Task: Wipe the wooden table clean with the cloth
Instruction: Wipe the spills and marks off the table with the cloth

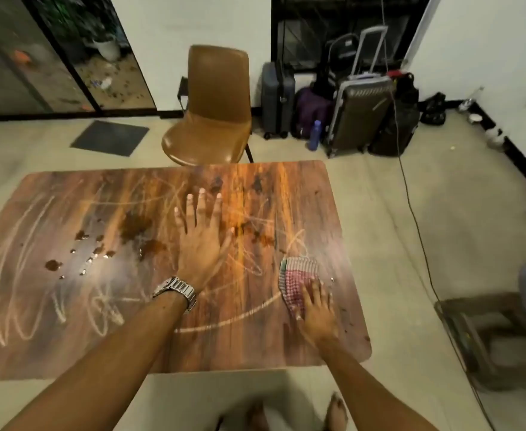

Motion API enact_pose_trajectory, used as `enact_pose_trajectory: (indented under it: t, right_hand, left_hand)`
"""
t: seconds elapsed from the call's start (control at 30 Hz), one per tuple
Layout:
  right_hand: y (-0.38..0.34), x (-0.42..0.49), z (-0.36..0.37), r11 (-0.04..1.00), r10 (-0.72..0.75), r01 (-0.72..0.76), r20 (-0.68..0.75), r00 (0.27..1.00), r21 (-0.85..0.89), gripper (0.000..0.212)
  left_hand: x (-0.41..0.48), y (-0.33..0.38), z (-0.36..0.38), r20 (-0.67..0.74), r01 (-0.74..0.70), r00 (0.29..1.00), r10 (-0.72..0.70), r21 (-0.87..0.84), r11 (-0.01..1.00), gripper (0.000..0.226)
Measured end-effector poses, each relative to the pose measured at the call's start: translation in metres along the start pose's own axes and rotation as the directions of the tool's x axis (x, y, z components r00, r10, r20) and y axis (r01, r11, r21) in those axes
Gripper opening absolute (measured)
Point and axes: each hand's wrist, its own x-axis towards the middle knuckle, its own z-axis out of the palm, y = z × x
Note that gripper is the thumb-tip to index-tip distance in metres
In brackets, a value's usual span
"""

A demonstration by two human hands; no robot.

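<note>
The wooden table (pixel 38 353) fills the middle of the view, marked with pale chalk scribbles and brown spill stains (pixel 134 227) left of centre. My left hand (pixel 204 237) lies flat on the table's middle, fingers spread, a metal watch on the wrist. A red-and-white checked cloth (pixel 296 276) rests near the right edge. My right hand (pixel 316 312) presses flat on the cloth's near part, fingers on top of it.
A brown chair (pixel 215 107) stands just beyond the table's far edge. Suitcases (pixel 355 113) and bags line the back wall at right. A cable (pixel 417 225) runs across the floor to the right. A low stool (pixel 498 340) sits at right. My bare feet show below the table.
</note>
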Motion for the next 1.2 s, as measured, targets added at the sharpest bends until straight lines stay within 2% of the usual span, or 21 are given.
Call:
enact_pose_trajectory:
  t: [0.17,0.33,0.57,1.07,1.2]
  right_hand:
    - [-0.003,0.028,0.007,0.992,-0.099,0.105,0.074,0.992,-0.071,0.064]
    - [0.016,0.004,0.040,0.993,-0.061,0.075,0.143,0.988,-0.091,0.063]
    - [0.036,-0.026,0.066,0.997,0.016,-0.010,0.083,0.996,-0.080,0.063]
    - [0.067,-0.058,0.086,0.995,0.083,-0.082,0.015,0.996,-0.051,0.064]
    - [0.081,-0.063,0.087,0.996,0.083,-0.083,-0.001,0.997,-0.039,0.065]
  left_hand:
    - [-0.021,0.021,0.045,0.102,-0.040,0.994,0.040,-0.002,0.999,0.071]
    - [-0.024,0.032,0.057,0.145,-0.055,0.988,0.055,-0.004,0.998,0.075]
    - [-0.031,0.045,0.064,0.174,-0.055,0.983,0.060,-0.031,0.998,0.073]
    - [-0.070,0.060,0.108,0.249,-0.069,0.965,0.078,-0.048,0.996,0.076]
    - [-0.092,0.074,0.129,0.282,-0.105,0.951,0.123,-0.076,0.992,0.074]
